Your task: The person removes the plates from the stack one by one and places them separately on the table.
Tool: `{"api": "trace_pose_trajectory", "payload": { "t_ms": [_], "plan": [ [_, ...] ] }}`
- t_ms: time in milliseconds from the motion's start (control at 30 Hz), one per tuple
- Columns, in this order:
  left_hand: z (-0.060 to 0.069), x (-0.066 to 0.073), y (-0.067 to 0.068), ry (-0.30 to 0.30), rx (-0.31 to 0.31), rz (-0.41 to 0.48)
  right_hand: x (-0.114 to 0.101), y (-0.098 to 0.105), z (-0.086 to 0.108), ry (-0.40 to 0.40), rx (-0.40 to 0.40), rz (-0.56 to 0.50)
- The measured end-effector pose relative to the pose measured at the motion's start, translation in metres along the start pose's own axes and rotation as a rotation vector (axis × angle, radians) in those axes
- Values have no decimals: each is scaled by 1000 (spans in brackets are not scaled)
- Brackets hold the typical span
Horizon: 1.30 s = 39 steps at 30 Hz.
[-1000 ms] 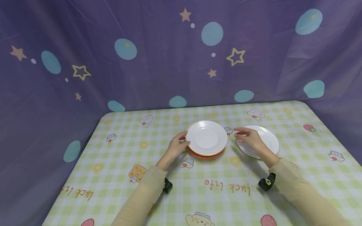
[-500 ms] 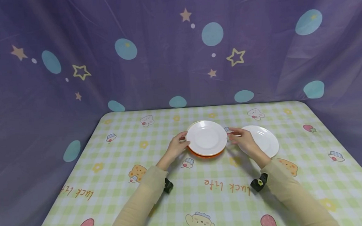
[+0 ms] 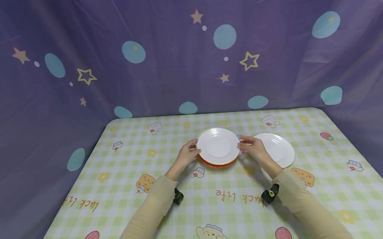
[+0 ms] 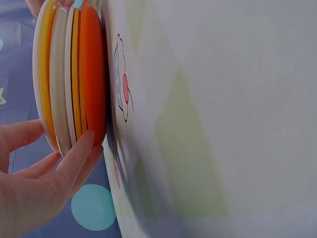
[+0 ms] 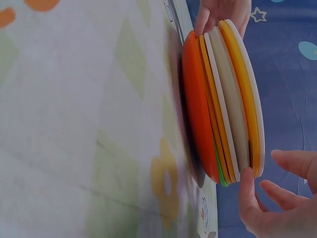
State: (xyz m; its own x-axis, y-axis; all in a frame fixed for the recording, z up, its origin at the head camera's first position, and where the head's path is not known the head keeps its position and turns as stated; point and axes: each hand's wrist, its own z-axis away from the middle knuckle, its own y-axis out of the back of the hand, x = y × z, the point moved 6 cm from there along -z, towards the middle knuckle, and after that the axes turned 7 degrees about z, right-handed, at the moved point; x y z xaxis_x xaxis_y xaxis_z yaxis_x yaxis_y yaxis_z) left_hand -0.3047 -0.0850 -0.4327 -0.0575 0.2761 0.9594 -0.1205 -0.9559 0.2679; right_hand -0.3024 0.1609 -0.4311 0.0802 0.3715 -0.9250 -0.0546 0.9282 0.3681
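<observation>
A stack of plates [image 4: 62, 84] stands at the middle of the table, layered in white, yellow, beige and orange, with a sliver of green seen in the right wrist view. Its topmost white plate [image 3: 218, 145] faces up. My left hand [image 3: 185, 157] grips the stack's left side, its digits spread from the upper white rim down to the orange bottom. On the opposite edge, my right hand [image 3: 257, 153] has one fingertip against the layers; its other digits [image 5: 292, 161] stand just off the top rim. Behind that hand lies a separate white plate [image 3: 282, 151], partly hidden.
A green and white checked cloth [image 3: 170, 214] printed with cartoon figures covers the table. Purple fabric [image 3: 182, 62] with stars and blue ovals hangs behind it and at the sides. Black wrist cameras show beneath both sleeves.
My right hand has moved left from over the separate white plate to the stack's right edge, uncovering more of that plate. My left hand and the stack have stayed in place.
</observation>
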Motion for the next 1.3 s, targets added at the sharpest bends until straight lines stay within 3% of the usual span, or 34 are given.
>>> {"api": "trace_pose_trajectory", "payload": {
  "t_ms": [633,1300],
  "plan": [
    [1,0,0,-13,-1,10,9,-6,-4,-64,55,3],
    [0,1,1,-11,23,6,14,-7,-4,-111,46,-105]
  ]
}}
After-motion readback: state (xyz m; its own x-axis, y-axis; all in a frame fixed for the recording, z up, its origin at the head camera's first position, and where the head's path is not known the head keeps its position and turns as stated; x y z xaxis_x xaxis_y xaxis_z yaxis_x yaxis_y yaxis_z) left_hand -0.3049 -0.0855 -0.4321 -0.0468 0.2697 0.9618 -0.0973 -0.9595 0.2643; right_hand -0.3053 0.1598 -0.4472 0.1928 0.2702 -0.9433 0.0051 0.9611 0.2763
